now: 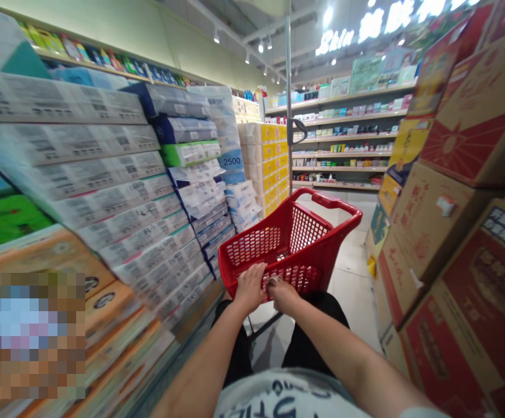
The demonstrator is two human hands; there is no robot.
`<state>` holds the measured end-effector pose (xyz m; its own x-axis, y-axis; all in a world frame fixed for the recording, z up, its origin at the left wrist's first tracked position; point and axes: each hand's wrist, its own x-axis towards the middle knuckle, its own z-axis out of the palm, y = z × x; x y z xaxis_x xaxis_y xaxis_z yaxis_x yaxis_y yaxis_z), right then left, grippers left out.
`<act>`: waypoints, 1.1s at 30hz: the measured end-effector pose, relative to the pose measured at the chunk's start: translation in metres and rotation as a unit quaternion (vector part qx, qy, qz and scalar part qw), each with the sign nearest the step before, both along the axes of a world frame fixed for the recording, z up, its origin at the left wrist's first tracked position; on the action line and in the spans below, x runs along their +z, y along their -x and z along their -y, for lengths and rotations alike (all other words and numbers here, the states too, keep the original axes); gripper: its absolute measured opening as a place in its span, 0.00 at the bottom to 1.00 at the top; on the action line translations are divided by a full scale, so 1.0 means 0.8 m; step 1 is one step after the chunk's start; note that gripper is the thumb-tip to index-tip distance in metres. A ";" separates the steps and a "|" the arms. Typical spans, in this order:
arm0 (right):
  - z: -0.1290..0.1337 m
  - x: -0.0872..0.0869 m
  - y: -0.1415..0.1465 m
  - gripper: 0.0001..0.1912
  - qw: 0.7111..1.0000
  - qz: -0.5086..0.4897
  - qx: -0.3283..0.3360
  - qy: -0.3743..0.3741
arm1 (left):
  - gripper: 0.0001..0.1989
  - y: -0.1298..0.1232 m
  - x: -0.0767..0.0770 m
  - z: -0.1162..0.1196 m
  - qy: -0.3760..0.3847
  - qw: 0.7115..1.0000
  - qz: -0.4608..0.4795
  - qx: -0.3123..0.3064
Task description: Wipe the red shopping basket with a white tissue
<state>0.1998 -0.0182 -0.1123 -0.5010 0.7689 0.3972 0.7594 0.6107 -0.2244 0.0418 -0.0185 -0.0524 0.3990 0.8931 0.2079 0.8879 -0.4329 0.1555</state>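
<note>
With your left hand (251, 288) laid flat over the near edge of the cart (322, 255) and your right hand (283, 295) curled there, grip unclear, push evenly.

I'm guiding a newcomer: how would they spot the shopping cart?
Find the aisle between the white packs stacked on the left and the cardboard boxes stacked on the right. In it, with the person's left hand and right hand at its near edge, is the shopping cart. Unlike those packs and boxes, it is an open red basket with holes in its sides.
</note>
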 end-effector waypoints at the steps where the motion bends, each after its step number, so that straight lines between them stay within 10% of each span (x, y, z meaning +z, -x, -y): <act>1: 0.000 -0.001 0.001 0.13 1.000 0.003 0.000 -0.001 | 0.40 0.003 0.005 -0.001 0.013 1.000 -0.006 -0.011; 33: 0.004 0.019 0.006 0.08 0.996 0.070 -0.044 -0.019 | 0.40 0.027 -0.010 0.005 -0.054 0.998 -0.009 0.005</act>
